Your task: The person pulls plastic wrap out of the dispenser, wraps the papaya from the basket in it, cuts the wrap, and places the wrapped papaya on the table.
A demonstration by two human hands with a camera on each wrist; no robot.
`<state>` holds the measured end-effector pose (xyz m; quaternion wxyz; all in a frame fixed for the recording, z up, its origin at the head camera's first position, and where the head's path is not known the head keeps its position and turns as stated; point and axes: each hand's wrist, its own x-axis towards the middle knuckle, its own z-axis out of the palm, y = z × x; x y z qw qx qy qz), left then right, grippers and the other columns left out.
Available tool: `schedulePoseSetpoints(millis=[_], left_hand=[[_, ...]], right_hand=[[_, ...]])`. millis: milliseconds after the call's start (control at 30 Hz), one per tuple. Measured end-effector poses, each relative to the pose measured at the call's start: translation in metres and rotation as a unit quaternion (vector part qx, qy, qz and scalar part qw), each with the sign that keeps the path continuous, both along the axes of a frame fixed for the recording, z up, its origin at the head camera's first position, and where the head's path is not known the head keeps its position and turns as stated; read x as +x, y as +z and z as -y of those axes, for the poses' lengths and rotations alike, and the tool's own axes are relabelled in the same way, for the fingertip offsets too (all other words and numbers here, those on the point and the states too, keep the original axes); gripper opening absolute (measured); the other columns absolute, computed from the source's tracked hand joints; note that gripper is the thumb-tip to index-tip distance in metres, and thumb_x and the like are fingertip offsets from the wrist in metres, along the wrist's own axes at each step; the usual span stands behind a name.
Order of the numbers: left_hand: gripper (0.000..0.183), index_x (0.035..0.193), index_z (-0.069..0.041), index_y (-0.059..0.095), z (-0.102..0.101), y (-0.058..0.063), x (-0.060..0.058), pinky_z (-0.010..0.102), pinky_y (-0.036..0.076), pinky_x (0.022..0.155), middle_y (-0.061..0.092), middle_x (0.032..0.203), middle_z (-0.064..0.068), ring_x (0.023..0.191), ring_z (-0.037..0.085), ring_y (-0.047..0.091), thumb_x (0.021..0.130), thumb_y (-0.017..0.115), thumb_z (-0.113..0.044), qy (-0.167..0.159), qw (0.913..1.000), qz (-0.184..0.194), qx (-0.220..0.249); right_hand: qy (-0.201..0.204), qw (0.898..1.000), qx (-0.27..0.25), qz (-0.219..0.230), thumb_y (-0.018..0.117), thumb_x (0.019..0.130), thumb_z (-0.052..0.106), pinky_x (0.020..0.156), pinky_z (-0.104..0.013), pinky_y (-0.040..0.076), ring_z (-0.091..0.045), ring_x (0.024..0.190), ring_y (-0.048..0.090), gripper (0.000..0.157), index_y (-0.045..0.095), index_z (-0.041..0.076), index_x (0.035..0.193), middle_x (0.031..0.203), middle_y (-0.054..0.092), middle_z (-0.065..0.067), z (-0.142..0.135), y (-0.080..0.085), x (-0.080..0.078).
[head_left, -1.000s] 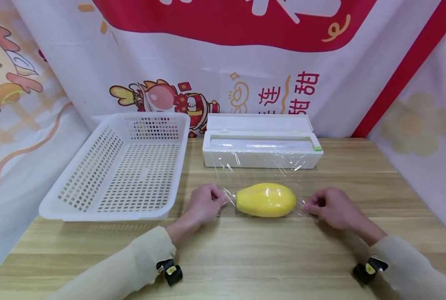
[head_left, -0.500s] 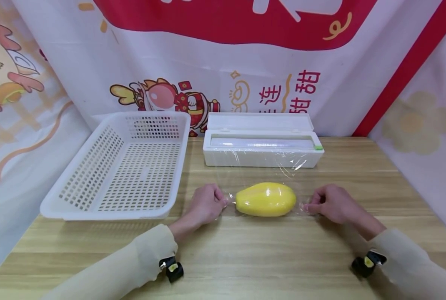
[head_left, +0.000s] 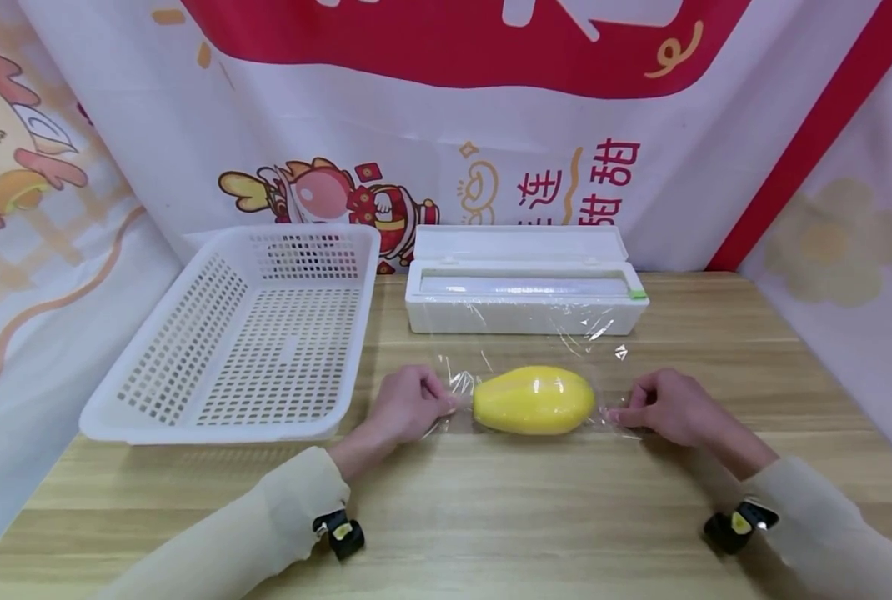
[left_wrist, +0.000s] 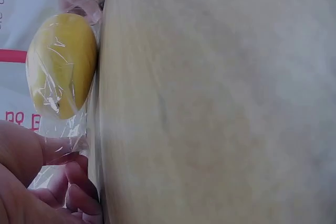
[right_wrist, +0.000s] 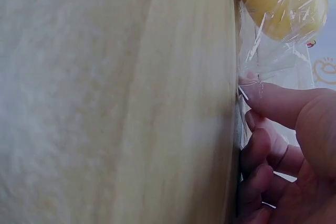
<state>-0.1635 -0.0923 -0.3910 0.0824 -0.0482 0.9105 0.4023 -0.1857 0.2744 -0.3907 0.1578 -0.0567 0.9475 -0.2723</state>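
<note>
A yellow papaya-shaped fruit (head_left: 533,401) lies on the wooden table under clear plastic wrap (head_left: 463,383), its narrow end to the left. At that end my left hand (head_left: 410,403) pinches the wrap between thumb and fingers. My right hand (head_left: 667,408) pinches the film just beyond the rounded end, close to the tabletop. From the left wrist view, the film shows creased and shiny over the fruit (left_wrist: 63,66) and runs down to my left thumb. In the right wrist view, film stretches from the fruit (right_wrist: 286,3) to my right thumb and fingertips.
Behind the fruit stands a white wrap dispenser box (head_left: 524,312) with its lid raised and a roll inside; film extends from its front toward the fruit. A white perforated basket (head_left: 348,367) sits at the left. A printed cloth (head_left: 431,125) hangs at the back.
Both hands stay at the fruit's two ends, with only small shifts. The film by the left hand bunches, then spreads into different creases. Fruit, box and basket hold nearly the same places.
</note>
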Motion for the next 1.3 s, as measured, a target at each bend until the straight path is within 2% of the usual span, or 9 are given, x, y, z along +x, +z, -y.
schedulePoseSetpoints(millis=[167, 433, 600, 1300], left_hand=[[0.018, 0.089, -0.016, 0.07, 0.0, 0.0, 0.0, 0.025, 0.05, 0.07, 0.07, 0.089, 0.001, 0.081, 0.016, 0.062, 0.09, 0.086, -0.026, 0.011, 0.9994, 0.015, 0.03], [0.011, 0.092, -0.016, 0.073, 0.003, 0.002, 0.006, 0.025, 0.051, 0.075, 0.071, 0.092, 0.001, 0.084, 0.016, 0.063, 0.091, 0.083, -0.018, 0.019, 0.9967, -0.001, 0.079], [0.008, 0.096, -0.015, 0.074, 0.003, 0.003, 0.009, 0.026, 0.052, 0.074, 0.071, 0.093, 0.002, 0.084, 0.016, 0.063, 0.092, 0.081, -0.015, 0.025, 0.9943, 0.01, 0.103], [0.018, 0.104, -0.014, 0.072, 0.004, 0.005, 0.015, 0.027, 0.053, 0.08, 0.072, 0.103, 0.003, 0.095, 0.019, 0.063, 0.09, 0.083, -0.019, 0.024, 0.9909, 0.021, 0.131]], right_hand=[[-0.001, 1.0, -0.007, -0.003, 0.083, 0.09, 0.046, 0.061, -0.028, 0.038, -0.018, 0.072, 0.051, 0.041, 0.064, 0.013, 0.076, 0.071, 0.054, 0.003, -0.003, -0.002, 0.002], [0.002, 1.0, -0.017, -0.018, 0.085, 0.088, 0.047, 0.062, -0.027, 0.037, -0.018, 0.075, 0.05, 0.041, 0.065, 0.013, 0.078, 0.073, 0.055, 0.002, -0.001, -0.002, 0.002], [-0.003, 0.999, -0.03, -0.016, 0.085, 0.089, 0.045, 0.061, -0.027, 0.038, -0.017, 0.075, 0.05, 0.037, 0.068, 0.012, 0.08, 0.074, 0.055, 0.002, -0.003, -0.002, 0.004], [0.01, 0.999, -0.046, -0.021, 0.084, 0.09, 0.04, 0.062, -0.025, 0.039, -0.014, 0.075, 0.05, 0.032, 0.071, 0.011, 0.086, 0.076, 0.058, 0.002, -0.008, -0.001, 0.008]])
